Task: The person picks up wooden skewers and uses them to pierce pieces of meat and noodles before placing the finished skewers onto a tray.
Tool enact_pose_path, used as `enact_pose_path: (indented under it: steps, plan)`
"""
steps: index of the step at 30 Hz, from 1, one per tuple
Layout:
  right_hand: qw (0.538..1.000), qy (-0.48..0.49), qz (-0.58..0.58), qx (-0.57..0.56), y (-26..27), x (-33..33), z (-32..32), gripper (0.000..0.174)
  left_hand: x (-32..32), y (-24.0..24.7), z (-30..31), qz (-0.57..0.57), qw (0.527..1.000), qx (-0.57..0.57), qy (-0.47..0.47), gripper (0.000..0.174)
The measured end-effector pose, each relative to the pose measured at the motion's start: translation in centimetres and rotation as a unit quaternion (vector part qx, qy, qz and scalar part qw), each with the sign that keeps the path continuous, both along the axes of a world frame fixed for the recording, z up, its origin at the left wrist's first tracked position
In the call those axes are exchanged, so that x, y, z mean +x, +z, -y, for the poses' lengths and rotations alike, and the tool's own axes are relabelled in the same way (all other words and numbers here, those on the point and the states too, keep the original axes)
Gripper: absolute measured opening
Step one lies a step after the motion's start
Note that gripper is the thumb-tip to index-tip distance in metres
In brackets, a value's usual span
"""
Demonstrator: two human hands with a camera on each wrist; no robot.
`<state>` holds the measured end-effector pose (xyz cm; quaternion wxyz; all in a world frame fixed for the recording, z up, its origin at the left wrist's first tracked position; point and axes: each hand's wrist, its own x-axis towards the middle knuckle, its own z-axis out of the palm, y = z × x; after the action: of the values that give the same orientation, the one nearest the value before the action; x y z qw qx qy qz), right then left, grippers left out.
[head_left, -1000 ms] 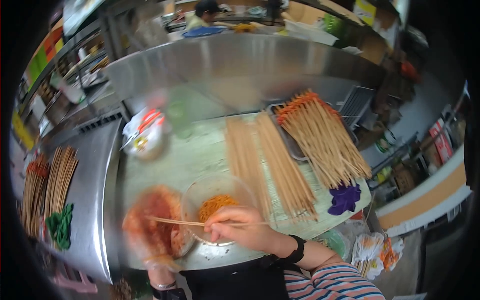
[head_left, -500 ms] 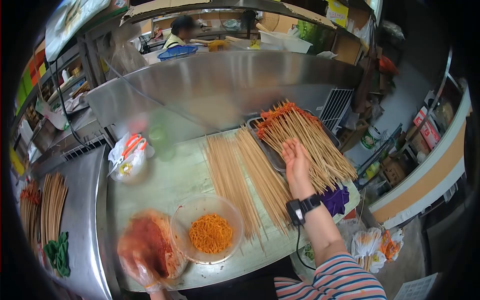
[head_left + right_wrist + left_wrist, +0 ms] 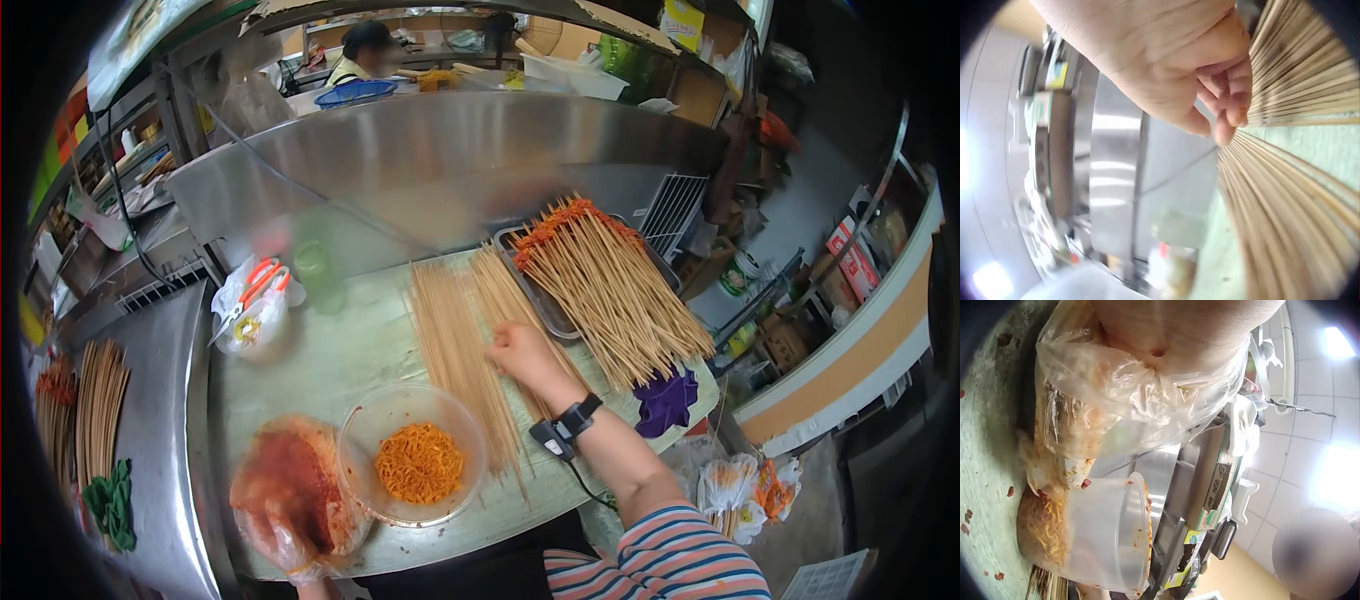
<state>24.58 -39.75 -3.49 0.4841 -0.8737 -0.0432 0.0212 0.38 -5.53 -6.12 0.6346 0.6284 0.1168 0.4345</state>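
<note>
My right hand (image 3: 525, 355) is over two rows of bare bamboo skewers (image 3: 440, 330) lying on the pale green table. In the right wrist view its fingers (image 3: 1238, 103) are loosely bent, fingertips close to the sticks, with no skewer visible between thumb and fingers. My left hand (image 3: 285, 535), in a clear plastic glove (image 3: 1141, 394), rests at a container of red, saucy food (image 3: 325, 480); its fingers are mostly hidden by glove and sauce. Beside it stands a clear plastic tub (image 3: 481, 425) of orange shreds (image 3: 420, 463).
A metal tray (image 3: 555, 318) at the back right holds many loaded skewers (image 3: 620, 290), with a purple cloth (image 3: 667, 400) near their ends. Orange-handled scissors (image 3: 262, 282) lie on a bagged container at the back left. More skewers (image 3: 100, 410) and a green cloth (image 3: 108, 503) lie on the steel counter.
My right hand held a thin stick by the red food, then was seen empty-looking by the loaded tray, and has now come left to the bare skewers. The left hand stays at the red food.
</note>
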Motion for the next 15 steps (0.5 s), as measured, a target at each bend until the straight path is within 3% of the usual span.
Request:
enact_pose_path:
  steps: [2,3,6,9,12,15]
  plan:
    - [0.972,0.039,0.114,-0.201,-1.6,0.3,-1.4,0.031,-0.2,-0.6,-0.3,-0.028,0.999,-0.003,0.023,0.026]
    - [0.956,0.035,0.190,-0.221,-2.9,0.7,-1.7,0.028,-0.1,-0.3,0.2,-0.013,0.999,-0.045,0.005,0.024]
    - [0.968,0.081,0.020,-0.235,-0.9,1.3,-2.2,0.025,0.2,0.6,1.1,-0.016,0.998,-0.055,0.017,0.022]
    - [0.992,0.050,-0.100,-0.062,-1.6,1.8,-1.5,0.018,-0.1,2.3,1.6,-0.013,0.998,-0.054,-0.042,0.021]
    - [0.984,0.041,-0.168,0.052,-2.1,1.9,-0.5,0.014,-0.1,3.2,1.8,-0.029,0.998,-0.033,-0.046,0.021]
    - [0.973,0.013,-0.210,0.096,-1.5,1.5,0.1,0.009,-0.3,3.0,1.6,-0.038,0.999,-0.009,-0.036,0.021]
